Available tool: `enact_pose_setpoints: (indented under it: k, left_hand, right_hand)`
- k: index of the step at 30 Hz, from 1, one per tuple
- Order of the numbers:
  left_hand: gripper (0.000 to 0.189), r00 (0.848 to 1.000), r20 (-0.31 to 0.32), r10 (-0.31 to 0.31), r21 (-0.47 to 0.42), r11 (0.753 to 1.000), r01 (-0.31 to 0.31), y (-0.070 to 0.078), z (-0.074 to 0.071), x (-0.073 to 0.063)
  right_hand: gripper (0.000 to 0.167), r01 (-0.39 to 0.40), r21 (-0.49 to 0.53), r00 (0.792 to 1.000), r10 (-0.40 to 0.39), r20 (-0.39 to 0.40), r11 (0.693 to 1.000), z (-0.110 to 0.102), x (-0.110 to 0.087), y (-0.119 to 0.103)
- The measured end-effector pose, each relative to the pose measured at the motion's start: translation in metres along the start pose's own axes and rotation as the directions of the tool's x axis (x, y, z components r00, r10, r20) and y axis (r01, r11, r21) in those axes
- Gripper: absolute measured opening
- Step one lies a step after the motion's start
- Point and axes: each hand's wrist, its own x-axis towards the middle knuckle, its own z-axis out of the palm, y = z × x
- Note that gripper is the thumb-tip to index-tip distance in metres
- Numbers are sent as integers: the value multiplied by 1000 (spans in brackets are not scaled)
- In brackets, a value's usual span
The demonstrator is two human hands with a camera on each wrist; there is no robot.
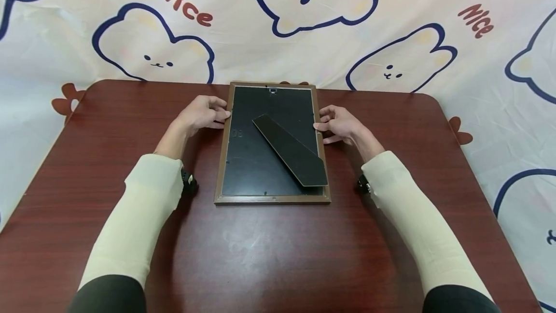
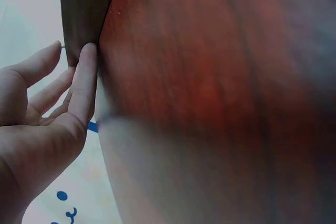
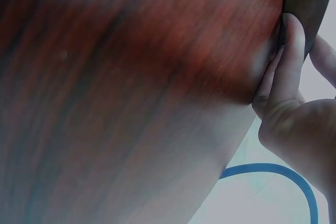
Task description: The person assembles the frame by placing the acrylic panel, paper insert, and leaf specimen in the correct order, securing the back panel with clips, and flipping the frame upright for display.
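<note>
Face down on the table lies a picture frame [image 1: 245, 168] with a brown wooden border and a black backing. Its black easel stand [image 1: 291, 153] slants across the back, and a small metal hanger [image 1: 272, 91] sits near the far edge. The left hand [image 1: 203, 112] grips the frame's left side towards the far end. On the opposite side the right hand [image 1: 340, 123] holds the border between thumb and fingers. In both wrist views the frame's edge [image 2: 86, 11] shows between thumb and forefinger. What touches the frame's front is hidden.
The frame rests on a dark red-brown wooden table [image 1: 269, 250] with rounded far corners. Behind it hangs a pale cloth [image 1: 260, 57] printed with cartoon figures. Dark wrist devices [image 1: 188, 181] sit under both cream sleeves [image 1: 134, 221].
</note>
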Motion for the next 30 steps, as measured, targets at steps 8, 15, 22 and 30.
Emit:
enact_pose_setpoints:
  k: [8,15,22,30]
  left_hand:
    - [52,999,-48,-22,-14,1000,21,6,1,9]
    - [55,996,-56,-66,-62,996,62,9,4,13]
    - [55,993,-68,-98,-110,990,90,12,6,17]
    - [61,991,-53,-124,-95,988,119,13,5,17]
  right_hand:
    - [59,2,3,1000,-2,-1,1000,-1,1,-2]
    - [59,-5,11,1000,5,8,1000,-1,1,0]
    - [55,4,24,1000,-4,-2,1000,-1,-1,4]
    - [53,12,5,1000,-12,-8,1000,-3,2,1]
